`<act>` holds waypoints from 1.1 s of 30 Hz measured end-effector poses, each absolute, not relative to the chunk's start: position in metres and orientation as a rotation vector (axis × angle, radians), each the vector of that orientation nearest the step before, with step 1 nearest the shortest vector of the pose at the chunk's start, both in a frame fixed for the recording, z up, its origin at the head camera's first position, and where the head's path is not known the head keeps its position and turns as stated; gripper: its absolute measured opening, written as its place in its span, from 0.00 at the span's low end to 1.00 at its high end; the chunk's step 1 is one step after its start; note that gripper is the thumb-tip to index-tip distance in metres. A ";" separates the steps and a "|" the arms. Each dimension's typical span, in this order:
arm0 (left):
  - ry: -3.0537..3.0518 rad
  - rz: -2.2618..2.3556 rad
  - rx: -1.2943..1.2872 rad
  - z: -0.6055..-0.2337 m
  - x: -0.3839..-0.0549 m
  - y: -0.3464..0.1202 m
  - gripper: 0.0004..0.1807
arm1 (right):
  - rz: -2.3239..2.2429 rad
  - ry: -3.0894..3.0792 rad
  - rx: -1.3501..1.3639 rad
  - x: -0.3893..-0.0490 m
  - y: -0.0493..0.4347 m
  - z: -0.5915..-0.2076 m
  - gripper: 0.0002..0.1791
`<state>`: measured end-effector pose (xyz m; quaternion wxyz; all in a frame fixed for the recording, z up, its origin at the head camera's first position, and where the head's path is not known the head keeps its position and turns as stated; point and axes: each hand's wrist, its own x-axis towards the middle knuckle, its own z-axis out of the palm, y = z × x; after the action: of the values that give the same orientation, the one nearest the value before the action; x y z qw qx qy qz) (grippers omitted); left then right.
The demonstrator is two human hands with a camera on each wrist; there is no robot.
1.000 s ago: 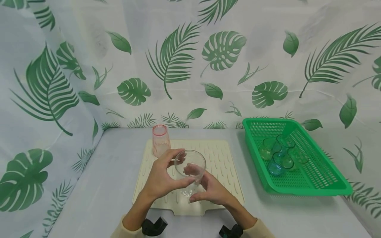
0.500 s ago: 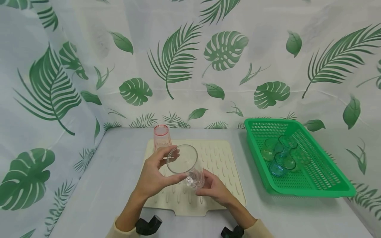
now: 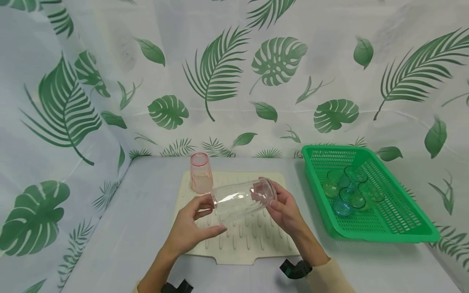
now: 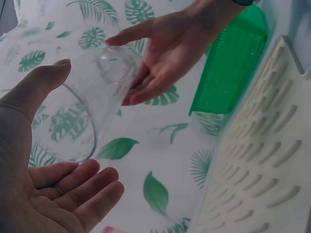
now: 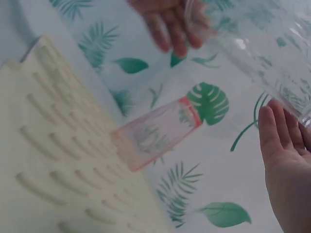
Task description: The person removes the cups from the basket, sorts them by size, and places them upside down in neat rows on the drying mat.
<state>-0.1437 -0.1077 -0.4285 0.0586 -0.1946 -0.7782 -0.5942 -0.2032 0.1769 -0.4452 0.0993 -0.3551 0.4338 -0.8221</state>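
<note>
A clear drinking glass (image 3: 238,199) is tipped on its side above the cream ribbed drying mat (image 3: 253,244), its rim to the left and its base to the right. My right hand (image 3: 287,207) grips it around the base end, fingers behind and thumb in front. At the rim, my left hand (image 3: 188,228) has its thumb and fingers spread apart; the left wrist view shows this hand (image 4: 53,174) with its fingers extended beside the rim. A pink-rimmed glass (image 3: 201,177) stands upright at the mat's back left corner.
To the right, a green plastic basket (image 3: 370,236) holds several tinted glasses, among them a blue glass (image 3: 343,207) and a yellow-green glass (image 3: 329,189). Leaf-printed sheeting (image 3: 227,134) rises behind the white table (image 3: 121,232) and along its left side.
The clear glass has gone from nearly upright to lying sideways. My right hand has moved up and right with its base; my left hand has loosened from the rim.
</note>
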 end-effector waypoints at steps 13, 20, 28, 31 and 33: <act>-2.526 -1.851 -0.423 -0.454 -0.144 -0.095 0.47 | -2.555 1.489 -1.035 -0.213 0.150 -0.414 0.23; -2.602 -1.654 -0.286 -0.458 -0.129 -0.109 0.48 | -2.480 1.762 -1.024 -0.223 0.149 -0.412 0.27; -2.715 -1.363 -0.082 -0.475 -0.113 -0.137 0.51 | -2.318 2.106 -0.863 -0.235 0.147 -0.413 0.32; -2.744 -1.303 -0.023 -0.485 -0.109 -0.147 0.52 | -2.256 2.196 -0.801 -0.243 0.145 -0.415 0.33; -2.770 -1.280 0.015 -0.491 -0.107 -0.152 0.52 | -2.209 2.261 -0.770 -0.250 0.144 -0.418 0.33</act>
<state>-0.1075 -0.1525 -0.4912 0.0451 0.0049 -0.9068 -0.4191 -0.2502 0.1438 -0.4178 -0.0558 -0.2362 0.6938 -0.6780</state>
